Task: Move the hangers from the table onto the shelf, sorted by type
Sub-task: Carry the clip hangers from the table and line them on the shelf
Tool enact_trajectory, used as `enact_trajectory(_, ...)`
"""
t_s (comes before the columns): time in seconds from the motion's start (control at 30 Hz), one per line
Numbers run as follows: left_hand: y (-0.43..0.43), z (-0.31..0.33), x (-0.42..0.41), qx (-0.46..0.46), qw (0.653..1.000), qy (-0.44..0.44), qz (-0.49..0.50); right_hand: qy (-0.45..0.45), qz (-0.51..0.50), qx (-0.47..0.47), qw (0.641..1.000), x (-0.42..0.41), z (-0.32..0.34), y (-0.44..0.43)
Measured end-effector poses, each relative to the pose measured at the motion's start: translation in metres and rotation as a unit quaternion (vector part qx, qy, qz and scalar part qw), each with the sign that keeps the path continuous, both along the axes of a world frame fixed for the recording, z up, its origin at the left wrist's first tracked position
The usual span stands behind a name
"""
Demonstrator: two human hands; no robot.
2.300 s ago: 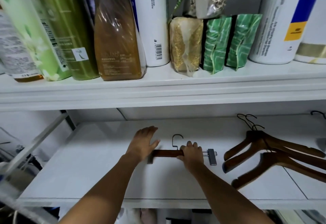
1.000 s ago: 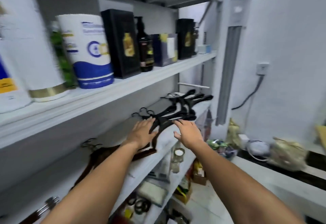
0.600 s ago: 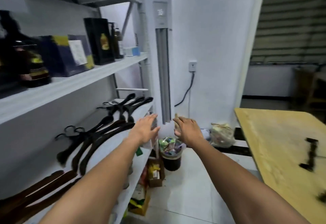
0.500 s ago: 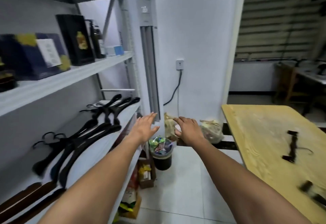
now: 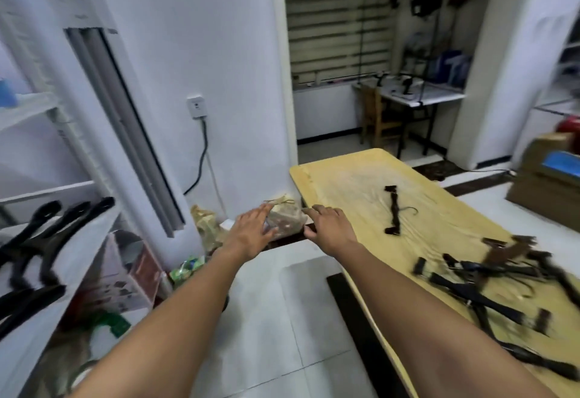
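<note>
The person is turning from the white metal shelf (image 5: 84, 240) to the yellow wooden table (image 5: 345, 184), left hand (image 5: 252, 231) and right hand (image 5: 329, 228) both open and empty, going for more dark hangers (image 5: 464, 291).

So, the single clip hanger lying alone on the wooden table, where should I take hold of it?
Pinch the lone hanger at mid-bar from above, coming from the side opposite its hook. It lies flat, with clips at both ends and the wire hook pointing right. The right hand is nearer.
</note>
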State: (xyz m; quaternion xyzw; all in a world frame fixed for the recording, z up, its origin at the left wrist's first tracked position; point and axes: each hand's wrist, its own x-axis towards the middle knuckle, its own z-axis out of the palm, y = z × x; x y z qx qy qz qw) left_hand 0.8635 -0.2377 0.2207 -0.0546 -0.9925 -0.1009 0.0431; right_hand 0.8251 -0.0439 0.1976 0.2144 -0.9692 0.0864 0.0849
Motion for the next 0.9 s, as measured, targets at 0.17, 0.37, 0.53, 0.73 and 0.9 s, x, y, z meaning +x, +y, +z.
enact_trajectory(0.17,0.055,-0.010,-0.061,0.014,0.996,0.003,-0.087,-0.044,-0.092,0.016,0.995,-0.019,-0.020,0.072)
enact_trajectory(0.37,0.126,-0.017,-0.128,0.006,0.983,-0.014,-0.184,-0.058,-0.188,0.005,0.980,-0.040,-0.025,0.136)
enact_trajectory(0.53,0.193,-0.010,-0.170,0.006,0.964,-0.017,-0.266,-0.059,-0.284,0.006,0.957,-0.051,-0.016,0.190)
enact_trajectory(0.73,0.263,-0.014,-0.206,0.002,0.933,-0.025,-0.358,-0.075,-0.391,-0.004,0.917,-0.044,-0.022,0.250)
enact_trajectory(0.9,0.313,-0.025,-0.225,-0.003,0.908,-0.043,-0.417,-0.096,-0.471,-0.019,0.877,-0.040,-0.032,0.285)
